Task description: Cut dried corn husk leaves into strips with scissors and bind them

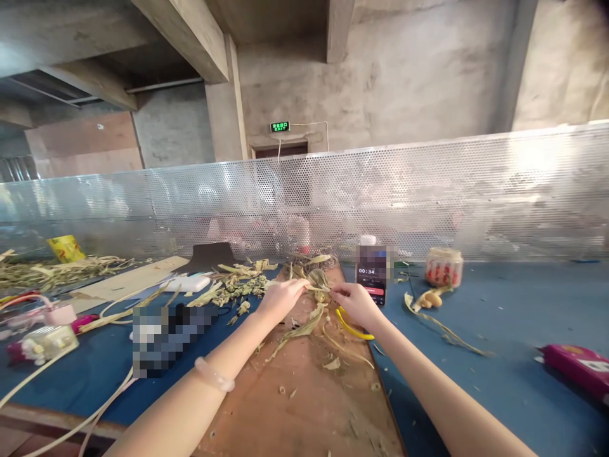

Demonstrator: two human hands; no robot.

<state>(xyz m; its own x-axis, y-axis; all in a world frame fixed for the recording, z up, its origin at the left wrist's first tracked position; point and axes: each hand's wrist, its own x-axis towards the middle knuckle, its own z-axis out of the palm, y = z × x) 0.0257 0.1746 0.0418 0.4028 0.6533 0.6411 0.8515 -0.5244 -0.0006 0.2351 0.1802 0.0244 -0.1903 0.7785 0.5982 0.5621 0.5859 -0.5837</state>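
My left hand [287, 296] and my right hand [355, 301] are close together above the far part of a brown wooden board [290, 406]. Their fingers pinch a pale strip of dried leaf [318, 289] stretched between them. Behind and below it, more dried leaves [304, 330] lie on the board, some long and curled. Just beside my right hand, a yellow curved band [352, 327] rests at the board's right edge, partly covered by the hand. The fingertips are small in view, and their exact hold is partly hidden.
A phone with a timer [371, 274] stands behind my right hand. Further right are a glass jar [443, 268], a dried stalk with round bulbs [429, 299] and a magenta packet [575, 369]. Leaf bundles [242, 289], a white box [188, 283] and cables lie left. A perforated metal panel [409, 203] closes the back.
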